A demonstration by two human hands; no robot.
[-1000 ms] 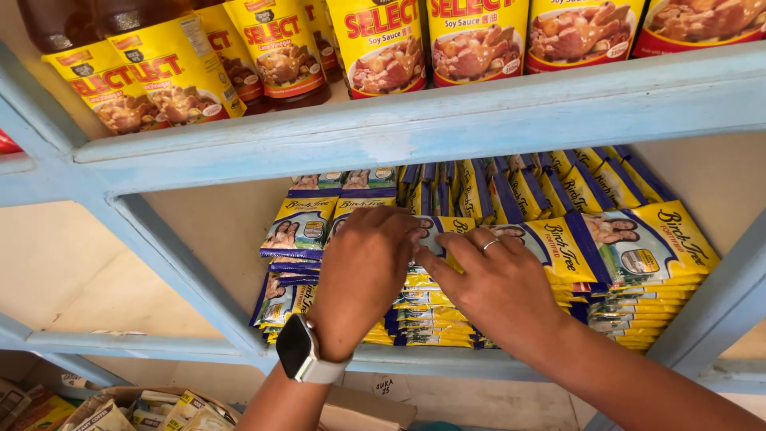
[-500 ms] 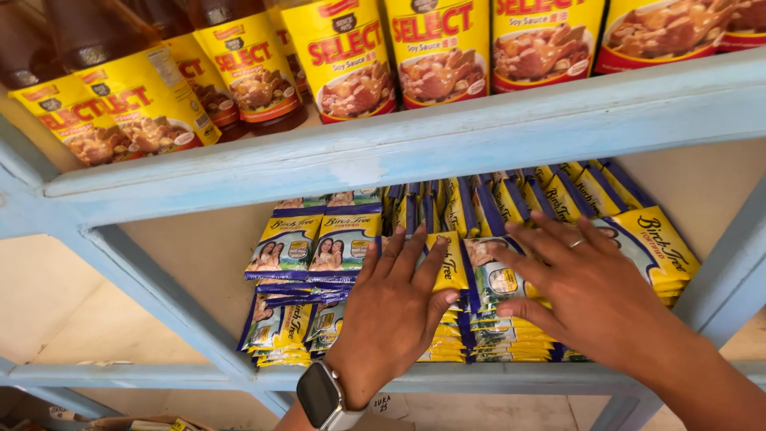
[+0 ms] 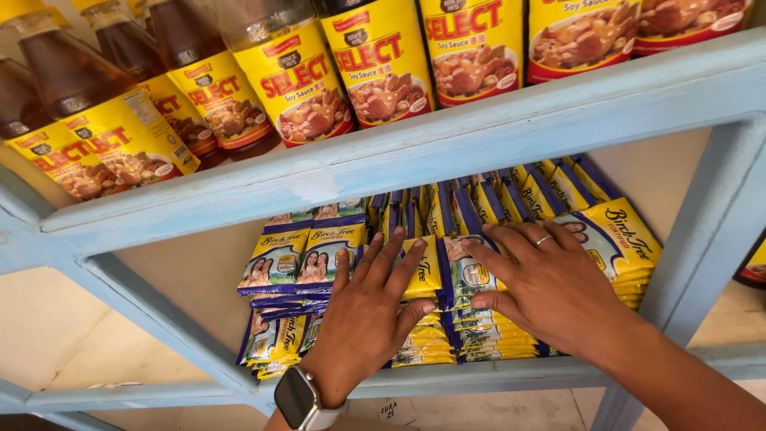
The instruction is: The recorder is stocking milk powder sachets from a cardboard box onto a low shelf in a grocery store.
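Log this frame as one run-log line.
left hand: flat on sachet stacks | right hand: flat on sachet stacks, ring on finger | lower shelf | bottles above

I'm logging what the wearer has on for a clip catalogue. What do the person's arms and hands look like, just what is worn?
Both forearms are bare, with no sleeves in view. The left hand has no ring that shows; its wrist carries a smartwatch with a dark rectangular face and a pale grey band. The right hand wears a thin silver ring on one finger. No gloves.
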